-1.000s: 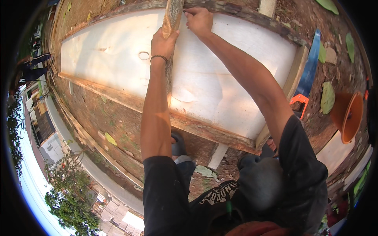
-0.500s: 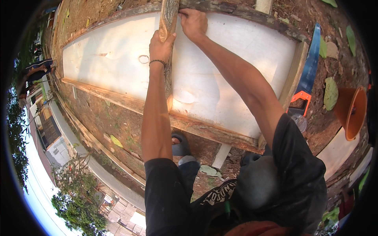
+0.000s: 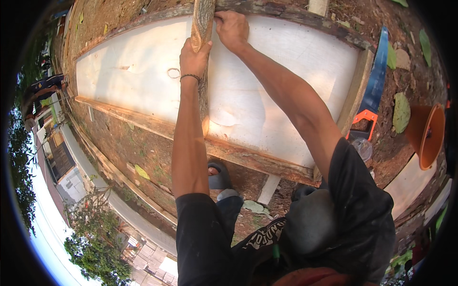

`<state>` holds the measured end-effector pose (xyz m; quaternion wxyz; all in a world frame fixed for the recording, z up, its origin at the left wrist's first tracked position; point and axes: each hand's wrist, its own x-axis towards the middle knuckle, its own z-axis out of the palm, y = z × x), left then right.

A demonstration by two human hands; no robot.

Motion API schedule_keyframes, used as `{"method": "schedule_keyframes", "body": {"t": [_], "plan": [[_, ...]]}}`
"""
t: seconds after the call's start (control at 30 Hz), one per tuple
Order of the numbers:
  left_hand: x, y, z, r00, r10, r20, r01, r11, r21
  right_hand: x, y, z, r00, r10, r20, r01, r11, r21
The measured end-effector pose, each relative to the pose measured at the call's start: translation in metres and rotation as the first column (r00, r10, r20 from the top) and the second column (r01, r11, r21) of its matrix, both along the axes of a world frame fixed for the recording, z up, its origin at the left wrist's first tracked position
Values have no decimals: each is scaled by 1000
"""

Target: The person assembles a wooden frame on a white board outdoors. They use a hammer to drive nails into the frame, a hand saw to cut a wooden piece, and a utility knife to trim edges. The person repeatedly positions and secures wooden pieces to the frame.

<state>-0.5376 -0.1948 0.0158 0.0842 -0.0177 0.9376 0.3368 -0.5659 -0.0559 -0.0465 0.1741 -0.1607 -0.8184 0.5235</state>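
Timber [image 3: 203,21] ran over the white panel [image 3: 286,66], left grip [image 3: 195,55] clasping its near end, seemingly to steady it! Right grip [image 3: 232,29] sat beside it at the far rail [image 3: 305,25], its hold impossible to tell.

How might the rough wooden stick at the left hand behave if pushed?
The wooden stick would probably stay stiff: it looks thick and straight. Its rough, bark-like surface should resist slipping. It might swivel, since the left hand grips it near its angled end.
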Motion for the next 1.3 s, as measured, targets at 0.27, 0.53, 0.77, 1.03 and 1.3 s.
{"method": "schedule_keyframes", "body": {"t": [0.27, 0.53, 0.77, 1.03, 1.3], "plan": [[1, 0, -2, 1000, -2, 15, 2, 1000, -11, 1, 0, -5, 1000, 1, -18, -1, 1000, -4], [3, 3, 3, 1000, -20, -19, 20, 1000, -14, 1, -2, 3, 999, -21, 25, 21, 999, -26], [4, 3, 3, 1000, -15, -16, 15, 1000, -2, 1, -4, 3, 997, -42, 64, 43, 999, -11], [1, 0, 1, 1000, -23, -11, 23, 998, -64, -1, -6, 3, 996, -80, 46, 81, 996, -26], [1, -2, -3, 1000, -19, -6, 18, 999, -44, -2, -8, 2, 995, -93, 39, 95, 995, -42]]}}
